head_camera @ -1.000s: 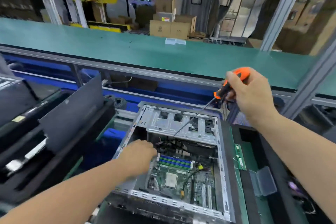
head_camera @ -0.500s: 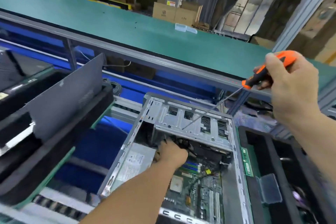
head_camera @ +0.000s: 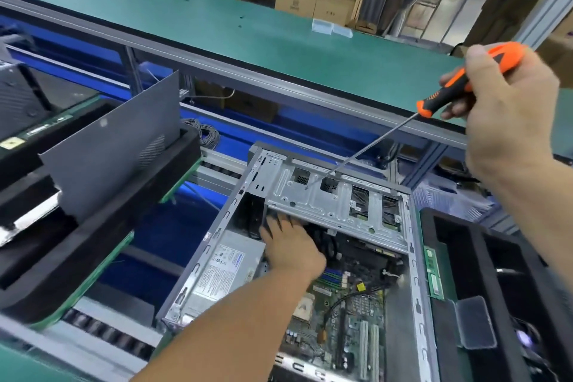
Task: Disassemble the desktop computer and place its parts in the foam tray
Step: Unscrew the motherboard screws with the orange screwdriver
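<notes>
1. The computer case (head_camera: 412, 304) lies open right below me, lid off, its long side running away from me toward the green bench (head_camera: 217, 18).
2. My left hand (head_camera: 290, 246) is deep inside it, fingers reaching under the metal drive cage (head_camera: 328, 198) at the far end. I can't tell whether they're gripping anything in there; the tips are hidden in shadow.
3. My right hand (head_camera: 508, 108) is up high and to the right, well clear of the case, wrapped around the orange handle of the screwdriver (head_camera: 465, 80).
4. The one thing that matters: the screwdriver's long shaft slants down and to the left, and its tip sits on or just above the top plate of the drive cage, near one of its small holes. I'd say that's the screw I'm after, so the cage looks like the next part to free.
5. Left hand is the nearer one to the cage; right hand works it from a distance through the shaft.
6. Count: one case, one screwdriver, one power supply (head_camera: 229, 267) beside my left wrist, one circuit board (head_camera: 350, 313) on the case floor.
7. Foam trays: one (head_camera: 455, 273) touching the case's right side, one (head_camera: 102, 226) off to the left holding a grey panel (head_camera: 111, 143) upright.
</notes>
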